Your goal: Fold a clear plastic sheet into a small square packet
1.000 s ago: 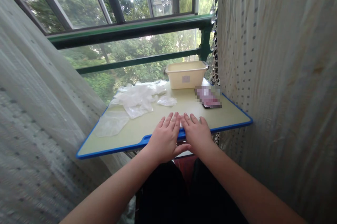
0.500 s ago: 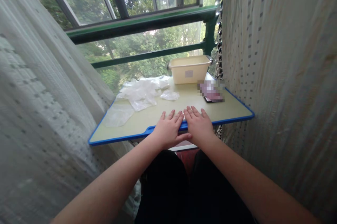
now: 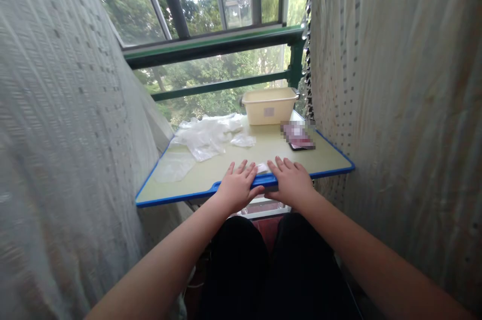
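Observation:
My left hand (image 3: 236, 187) and my right hand (image 3: 291, 181) lie flat, fingers stretched out, on the near blue edge of a pale green table (image 3: 211, 174). A small white thing (image 3: 262, 167) shows between the two hands on the tabletop; I cannot make out what it is. Neither hand holds anything. A heap of clear plastic bags (image 3: 209, 134) lies on the left half of the table, beyond my left hand.
A cream plastic tub (image 3: 268, 105) stands at the table's far edge by the green window rail (image 3: 211, 48). A blurred-out flat object (image 3: 297, 135) lies to the right. Pale curtains (image 3: 56, 124) hang close on both sides. My dark-clad legs are under the table.
My hands have moved slightly apart, showing a small white thing between them. The view has shifted a little to the right.

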Action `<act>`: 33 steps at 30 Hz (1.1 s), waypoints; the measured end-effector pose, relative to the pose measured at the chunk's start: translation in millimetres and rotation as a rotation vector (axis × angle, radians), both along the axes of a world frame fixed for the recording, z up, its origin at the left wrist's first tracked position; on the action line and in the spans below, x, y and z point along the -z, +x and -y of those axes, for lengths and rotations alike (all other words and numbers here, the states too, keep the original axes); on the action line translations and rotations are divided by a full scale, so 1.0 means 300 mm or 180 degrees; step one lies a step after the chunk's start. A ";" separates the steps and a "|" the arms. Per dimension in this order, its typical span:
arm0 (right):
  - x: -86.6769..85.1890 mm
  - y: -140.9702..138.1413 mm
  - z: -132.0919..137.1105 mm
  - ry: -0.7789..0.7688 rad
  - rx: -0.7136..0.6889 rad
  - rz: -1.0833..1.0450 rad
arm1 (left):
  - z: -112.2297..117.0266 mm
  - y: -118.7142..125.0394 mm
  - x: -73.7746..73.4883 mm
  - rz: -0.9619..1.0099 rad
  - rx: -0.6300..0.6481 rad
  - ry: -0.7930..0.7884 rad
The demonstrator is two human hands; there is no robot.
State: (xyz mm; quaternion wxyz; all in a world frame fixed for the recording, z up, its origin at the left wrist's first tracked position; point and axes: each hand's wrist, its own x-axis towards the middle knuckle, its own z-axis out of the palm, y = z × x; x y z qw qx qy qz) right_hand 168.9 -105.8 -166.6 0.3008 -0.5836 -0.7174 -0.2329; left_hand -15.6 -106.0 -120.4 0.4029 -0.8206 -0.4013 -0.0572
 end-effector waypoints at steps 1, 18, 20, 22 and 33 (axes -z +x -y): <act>-0.002 0.007 0.001 0.0051 -0.0112 -0.0037 | 0.001 0.002 -0.001 -0.0002 -0.0001 -0.0009; 0.069 0.015 -0.011 0.0780 -0.1034 0.0051 | -0.003 -0.001 0.007 -0.0039 0.0789 0.0308; 0.076 0.024 -0.002 0.0867 -0.1069 -0.0001 | -0.002 -0.003 0.025 0.0012 0.0990 0.0417; 0.071 0.028 0.004 0.0898 -0.1109 -0.0072 | 0.000 -0.001 0.034 0.0193 0.1173 0.0476; -0.049 0.044 -0.029 0.0423 -0.1478 -0.0467 | -0.023 0.054 -0.113 0.0625 0.0803 -0.0655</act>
